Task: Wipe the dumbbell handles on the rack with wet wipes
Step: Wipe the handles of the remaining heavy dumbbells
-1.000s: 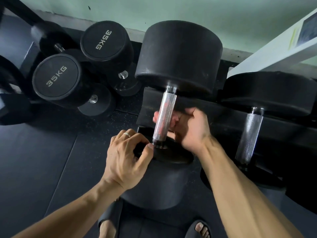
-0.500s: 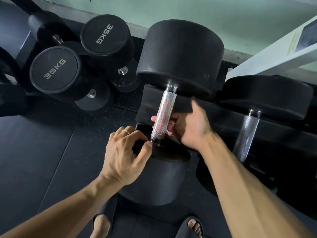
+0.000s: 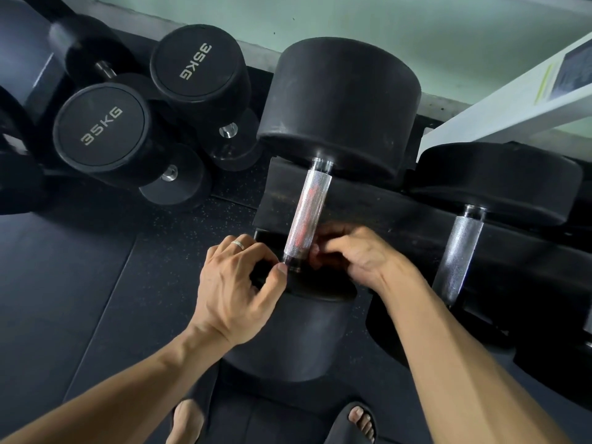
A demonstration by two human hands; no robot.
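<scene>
Your left hand (image 3: 237, 283) grips the near weight head, thumb by the collar. Your right hand (image 3: 355, 254) curls beside the dumbbell handle (image 3: 307, 213) on the rack (image 3: 400, 216); what its grip pinches, you can't tell.

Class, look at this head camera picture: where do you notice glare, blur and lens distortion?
Head view: glare streaks the knurled dumbbell handle in the middle; the right hand looks slightly motion-blurred at its fingers, while the left hand is sharp; the wide lens bends the white frame and the wall edge.
</scene>
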